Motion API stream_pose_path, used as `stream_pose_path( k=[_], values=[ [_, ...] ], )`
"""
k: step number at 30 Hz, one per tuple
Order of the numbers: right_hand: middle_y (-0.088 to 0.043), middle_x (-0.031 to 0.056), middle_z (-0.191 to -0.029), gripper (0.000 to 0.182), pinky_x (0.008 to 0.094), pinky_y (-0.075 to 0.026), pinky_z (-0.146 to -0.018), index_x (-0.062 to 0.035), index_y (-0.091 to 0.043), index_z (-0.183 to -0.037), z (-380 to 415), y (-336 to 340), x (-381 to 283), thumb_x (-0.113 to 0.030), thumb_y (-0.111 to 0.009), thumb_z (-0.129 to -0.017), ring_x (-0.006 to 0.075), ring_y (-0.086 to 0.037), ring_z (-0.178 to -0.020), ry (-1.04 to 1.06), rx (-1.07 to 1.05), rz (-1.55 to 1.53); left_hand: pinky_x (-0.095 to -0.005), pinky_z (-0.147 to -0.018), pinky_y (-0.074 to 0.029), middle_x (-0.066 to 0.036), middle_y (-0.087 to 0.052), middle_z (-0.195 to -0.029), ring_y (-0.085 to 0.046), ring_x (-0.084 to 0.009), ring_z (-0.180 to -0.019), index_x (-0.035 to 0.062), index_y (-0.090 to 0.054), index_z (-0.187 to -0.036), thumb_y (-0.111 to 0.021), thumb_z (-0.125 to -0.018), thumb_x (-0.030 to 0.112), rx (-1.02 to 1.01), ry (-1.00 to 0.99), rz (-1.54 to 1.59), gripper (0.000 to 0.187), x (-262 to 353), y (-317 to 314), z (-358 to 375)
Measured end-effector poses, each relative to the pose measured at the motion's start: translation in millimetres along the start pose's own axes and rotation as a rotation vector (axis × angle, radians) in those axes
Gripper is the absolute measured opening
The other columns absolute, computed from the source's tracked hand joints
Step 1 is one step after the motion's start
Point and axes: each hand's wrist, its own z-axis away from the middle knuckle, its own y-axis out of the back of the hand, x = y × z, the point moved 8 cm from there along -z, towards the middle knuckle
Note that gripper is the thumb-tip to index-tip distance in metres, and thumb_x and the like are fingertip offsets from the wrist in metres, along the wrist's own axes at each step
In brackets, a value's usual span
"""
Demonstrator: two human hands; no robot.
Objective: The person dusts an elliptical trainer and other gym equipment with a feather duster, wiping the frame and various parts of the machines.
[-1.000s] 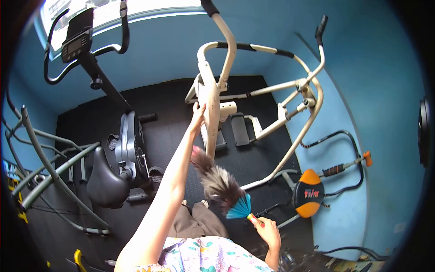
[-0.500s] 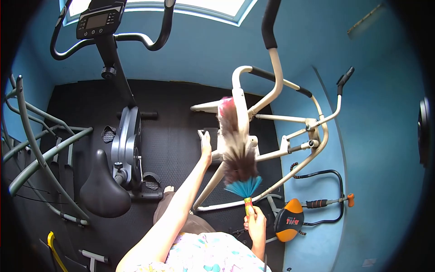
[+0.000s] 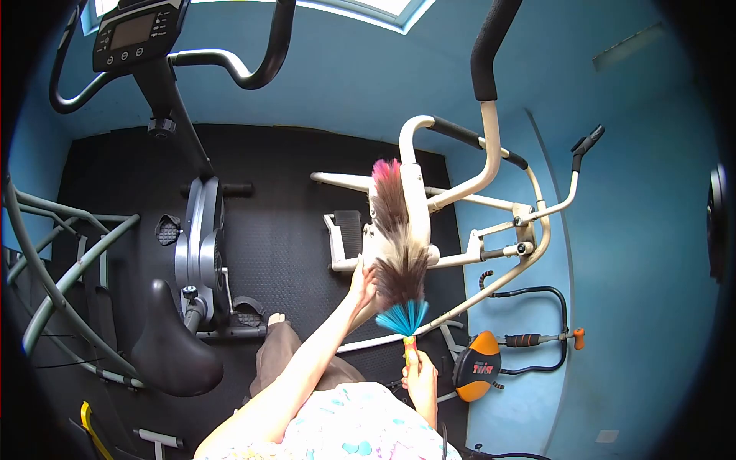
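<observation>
My right hand [image 3: 420, 377] is closed around the yellow-and-red handle of a feather duster [image 3: 399, 261]. The duster points up and away from me, with blue bristles near the handle, then brown and cream feathers and a pink tip. Its feathers lie along the white upright of an exercise machine [image 3: 415, 203] and cover part of its body. My left hand [image 3: 363, 285] is just left of the feathers, its fingers curled against the machine's white frame below the pedal [image 3: 347, 231]. Some of those fingertips are hidden.
An exercise bike with a black saddle [image 3: 175, 349] and console [image 3: 134, 32] stands at left, beside a grey-green tube frame [image 3: 73, 272]. An orange-and-black twist seat [image 3: 477, 366] sits at right by the blue wall [image 3: 644, 253]. Black matting [image 3: 268, 176] covers the floor.
My left hand has come down from beside the pedal to the machine's white frame. The duster has shifted slightly left and stays in my right hand. The view has moved a little.
</observation>
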Motion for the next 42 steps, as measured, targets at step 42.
stream_pose_path(
  k=[42],
  values=[
    [-0.043,-0.0013,-0.052,0.032,0.0207,-0.031,-0.038,0.0009,-0.060,-0.094,-62,43,-51,-0.030,-0.051,-0.090,0.0036,-0.040,-0.042,0.218,0.172,-0.142,-0.0424,-0.107,-0.015,-0.022,-0.014,-0.143,-0.012,-0.0364,-0.133,0.0077,-0.013,-0.140,-0.067,-0.073,0.029,0.002,-0.713,-1.770,0.089,-10,61,-35]
  ],
)
